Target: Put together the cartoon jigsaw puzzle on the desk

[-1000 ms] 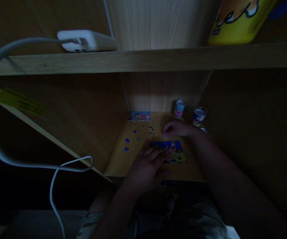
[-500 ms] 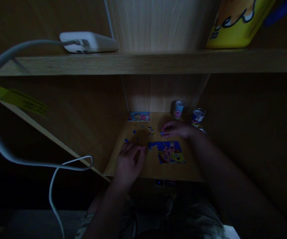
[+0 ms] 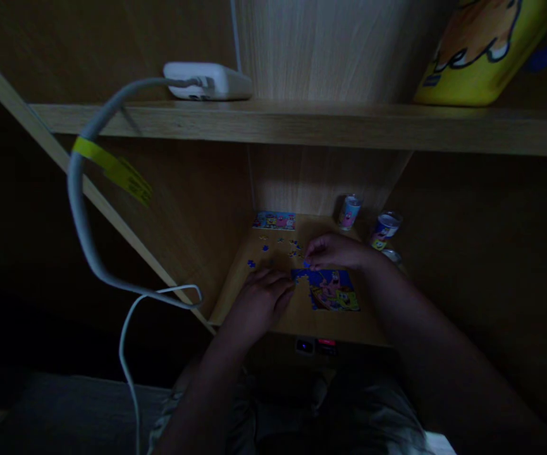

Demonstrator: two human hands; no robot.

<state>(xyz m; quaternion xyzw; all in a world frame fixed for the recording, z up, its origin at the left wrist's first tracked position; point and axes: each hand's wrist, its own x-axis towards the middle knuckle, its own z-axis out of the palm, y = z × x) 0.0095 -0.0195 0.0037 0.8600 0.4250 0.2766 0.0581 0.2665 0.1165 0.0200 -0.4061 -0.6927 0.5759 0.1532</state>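
Observation:
A partly assembled jigsaw puzzle [image 3: 334, 292] with pink and yellow cartoon figures on blue lies on the wooden surface, its left side ragged and incomplete. Just above its top edge, my right hand [image 3: 332, 251] pinches a small blue puzzle piece [image 3: 307, 263] between thumb and fingers. My left hand [image 3: 266, 296] is low at the puzzle's left side, fingers loosely bent, thumb apart from them, with nothing visible in it. Its fingertips come close to the ragged edge; whether they touch I cannot tell. Several loose pieces [image 3: 251, 263] are scattered behind the left hand.
A cartoon picture strip [image 3: 274, 220] lies at the back wall. Two printed cylindrical containers [image 3: 349, 212] [image 3: 386, 229] stand at back right, a round lid [image 3: 391, 255] beside them. Overhead, a shelf [image 3: 277, 125] holds a white adapter [image 3: 211, 82] and yellow container [image 3: 482, 69]; a cable [image 3: 81, 215] hangs left.
My right hand has brought the blue piece left and nearer the puzzle's top edge. My left hand has moved right to the puzzle's left side. The camera view has shifted slightly.

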